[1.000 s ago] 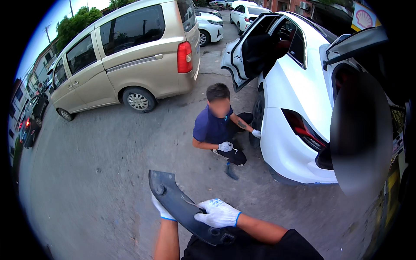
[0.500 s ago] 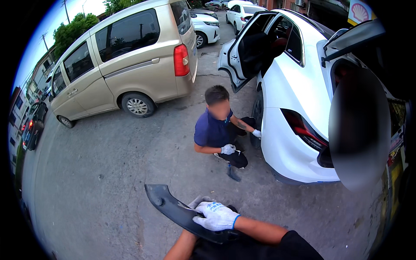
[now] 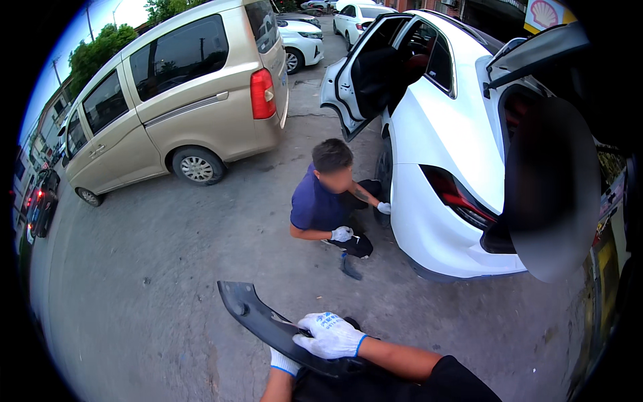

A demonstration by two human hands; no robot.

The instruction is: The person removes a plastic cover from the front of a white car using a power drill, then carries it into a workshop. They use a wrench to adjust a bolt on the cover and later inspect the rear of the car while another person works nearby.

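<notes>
A long, curved black plastic trim piece [image 3: 249,313] lies slanted across my lap, its wider end toward the far left. My gloved right hand [image 3: 329,336] grips it from above near the middle, fingers bent over its edge. Beneath the piece is my left hand [image 3: 285,362], holding it from the underside; only the white glove's blue-edged cuff shows and the fingers are hidden. The near end of the trim piece runs under my right wrist, against my dark clothing.
A gloved person [image 3: 323,201] crouches ahead by the rear wheel of a white car [image 3: 439,141] with an open rear door [image 3: 358,84] and raised tailgate. A dark tool [image 3: 349,268] lies on the ground there. A beige van [image 3: 194,94] stands at the left.
My left hand has slid lower beneath the trim piece, so its cuff now shows and its fingers no longer do. My right hand keeps its grip. The view has shifted slightly.
</notes>
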